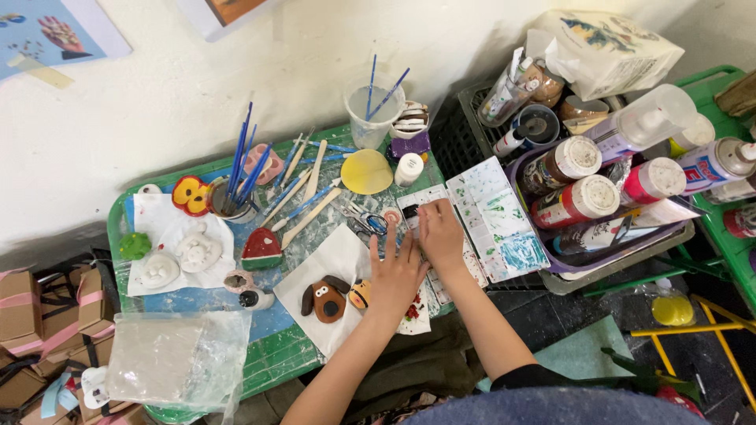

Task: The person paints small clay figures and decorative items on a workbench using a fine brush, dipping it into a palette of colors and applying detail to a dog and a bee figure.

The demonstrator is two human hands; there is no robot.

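- Here, at the far left, tan cardboard boxes (20, 311) tied with pink ribbon sat below the green counter (276, 358), and a crumpled clear plastic bag (177, 358) hung over its front edge.
- On white paper lay unpainted white clay figures (179, 258), matte and lumpy, with a small green blob (135, 245) just beside them.
- A cup of blue-handled brushes (235, 197) stood near a red and yellow clay piece (190, 194); a watermelon-slice clay piece (261, 250) lay in front.
- Loose wooden sticks and brushes (303, 193) were fanned across the counter's middle.
- A brown dog-face clay piece (325, 299), glossy with dark ears, rested on a white paper sheet (335, 264).
- The left hand (396, 275) lay flat with fingers spread, pressing on that sheet just beside the dog face, gripping nothing.
- Behind stood a clear plastic cup (372, 118) holding two brushes, and a round yellow disc (366, 171).
- The right hand (441, 232) rested fingers-down on a white paint palette (492, 216), stained green and blue; whether it pinched anything I could not tell.
- A purple tray (551, 264) held cylindrical paint bottles (575, 201) with white caps and red or brown labels.
- A white patterned carton (610, 47) sat top right.
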